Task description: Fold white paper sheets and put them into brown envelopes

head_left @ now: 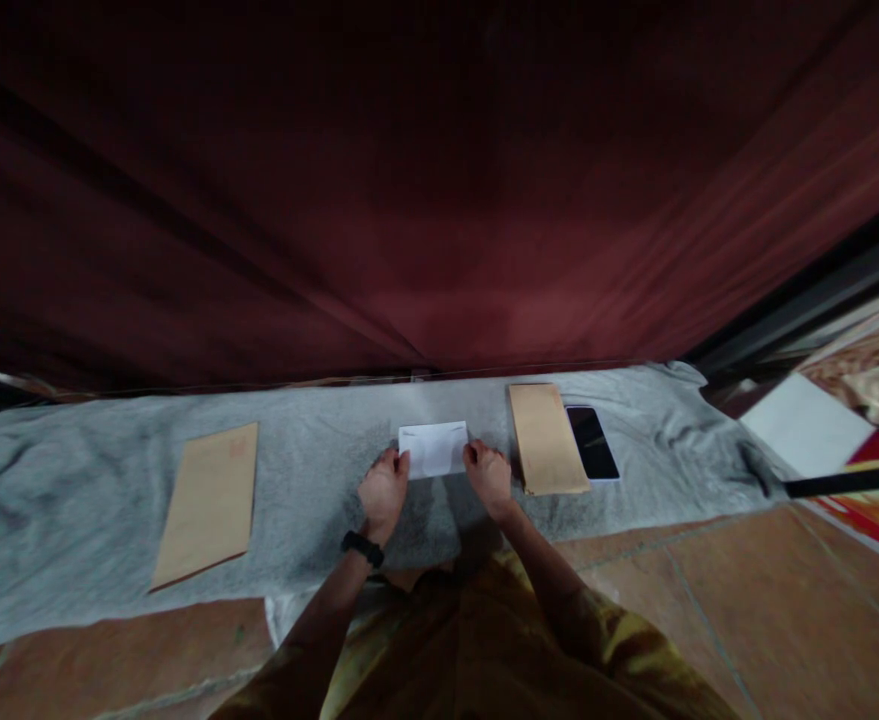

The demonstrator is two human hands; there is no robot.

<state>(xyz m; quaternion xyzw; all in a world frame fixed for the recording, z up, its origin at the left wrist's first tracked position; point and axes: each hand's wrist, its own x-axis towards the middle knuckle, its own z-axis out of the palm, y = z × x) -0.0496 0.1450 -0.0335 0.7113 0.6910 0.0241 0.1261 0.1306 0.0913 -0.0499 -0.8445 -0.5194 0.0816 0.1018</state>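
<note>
A small white sheet of paper (434, 450) is held between my two hands, just above or on the grey cloth. My left hand (383, 490) pinches its left edge, thumb on top; a dark band circles that wrist. At the opposite edge, my right hand (489, 477) has its fingers closed on the paper. Right of my right hand lies a stack of brown envelopes (549, 440), with a dark-screened phone (593, 443) beside it. Farther off to the left, another brown envelope or small pile (209, 500) bears a faint reddish print.
The grey cloth (311, 440) covers a long, low surface. A dark red curtain (439, 250) hangs behind it. Brown floor tiles (709, 600) show in front. To the right are a dark bar (851, 482) and a white sheet (806, 425).
</note>
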